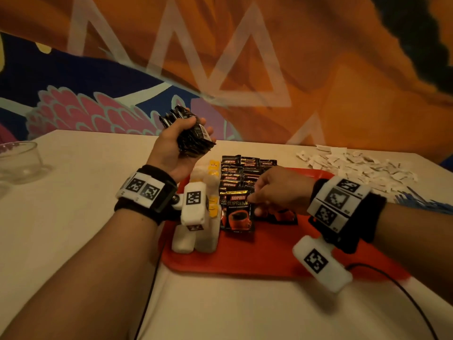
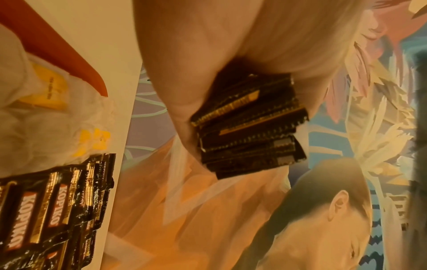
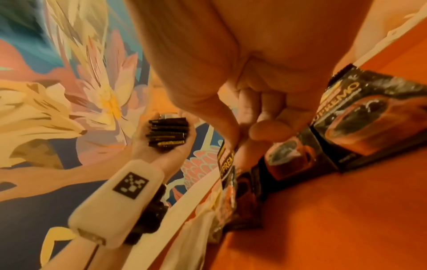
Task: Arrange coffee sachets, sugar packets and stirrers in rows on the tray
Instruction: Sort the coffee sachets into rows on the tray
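Observation:
My left hand (image 1: 176, 136) is raised above the table's far side and grips a thick stack of black coffee sachets (image 1: 193, 136) (image 2: 249, 127) (image 3: 167, 133). Over the red tray (image 1: 257, 256), my right hand (image 1: 255, 200) (image 3: 245, 131) pinches the upper right edge of a Kopiko Supremo sachet (image 1: 236, 212) (image 3: 227, 164) at the near end of an overlapping column of sachets (image 1: 239, 173) (image 2: 46, 210). Beside it lies a second column (image 1: 284, 215) (image 3: 369, 118). White sugar packets with yellow labels (image 1: 213, 168) (image 2: 50, 91) line the tray's left edge.
A loose heap of white packets (image 1: 355, 163) lies at the table's back right, with blue stirrers (image 1: 421, 202) in front of it. A glass bowl (image 1: 19, 160) stands at the far left. A black cable (image 1: 404, 290) runs across the table's near side. A painted wall backs the table.

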`<state>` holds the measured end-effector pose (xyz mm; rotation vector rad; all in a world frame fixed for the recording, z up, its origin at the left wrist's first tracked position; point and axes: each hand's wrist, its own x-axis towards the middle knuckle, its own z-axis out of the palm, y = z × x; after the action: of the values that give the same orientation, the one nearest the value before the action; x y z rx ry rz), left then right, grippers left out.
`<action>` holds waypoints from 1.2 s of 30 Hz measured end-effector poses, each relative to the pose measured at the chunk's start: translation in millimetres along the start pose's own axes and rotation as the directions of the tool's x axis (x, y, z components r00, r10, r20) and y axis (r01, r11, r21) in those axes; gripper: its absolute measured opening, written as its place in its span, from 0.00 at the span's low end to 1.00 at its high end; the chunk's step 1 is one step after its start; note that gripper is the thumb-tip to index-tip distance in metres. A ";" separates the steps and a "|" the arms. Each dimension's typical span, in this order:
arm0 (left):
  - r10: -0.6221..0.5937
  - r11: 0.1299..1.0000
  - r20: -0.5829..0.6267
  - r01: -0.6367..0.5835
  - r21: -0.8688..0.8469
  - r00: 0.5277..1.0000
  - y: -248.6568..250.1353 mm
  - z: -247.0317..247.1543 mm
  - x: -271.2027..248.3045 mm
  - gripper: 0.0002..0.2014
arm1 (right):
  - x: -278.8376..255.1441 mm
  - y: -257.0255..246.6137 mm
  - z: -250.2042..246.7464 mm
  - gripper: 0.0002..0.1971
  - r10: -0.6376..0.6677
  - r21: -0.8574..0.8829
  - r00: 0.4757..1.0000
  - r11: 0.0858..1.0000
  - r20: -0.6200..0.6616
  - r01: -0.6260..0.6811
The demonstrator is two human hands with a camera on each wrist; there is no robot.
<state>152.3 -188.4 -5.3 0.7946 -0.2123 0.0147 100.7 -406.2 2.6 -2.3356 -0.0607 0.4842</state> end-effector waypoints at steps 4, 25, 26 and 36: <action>-0.005 1.000 0.003 0.005 -0.015 1.000 -2.0 -0.6 0.3 0.16 | 1.0 -8.8 11.1 0.07 0.030 -0.064 0.999 0.997 -0.028 -0.032; -0.060 0.997 -0.009 0.061 0.044 0.998 -7.6 13.1 -9.3 0.09 | 1.3 -3.2 11.3 0.10 -0.084 -0.233 0.995 0.970 -0.061 0.067; -0.069 0.996 0.007 0.069 0.051 0.998 -8.3 15.1 -10.5 0.09 | 2.4 -3.2 5.3 0.10 -0.091 -0.226 0.993 0.971 -0.072 0.073; -0.235 0.959 0.255 0.182 0.216 0.938 -23.8 32.5 -22.7 0.14 | 11.2 -10.1 -27.9 0.19 -0.377 0.188 0.831 0.856 -0.409 0.481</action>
<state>126.3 -226.6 -4.5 1.0061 -0.3960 -0.2845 122.2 -415.3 24.2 -2.0018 -0.3224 -0.1610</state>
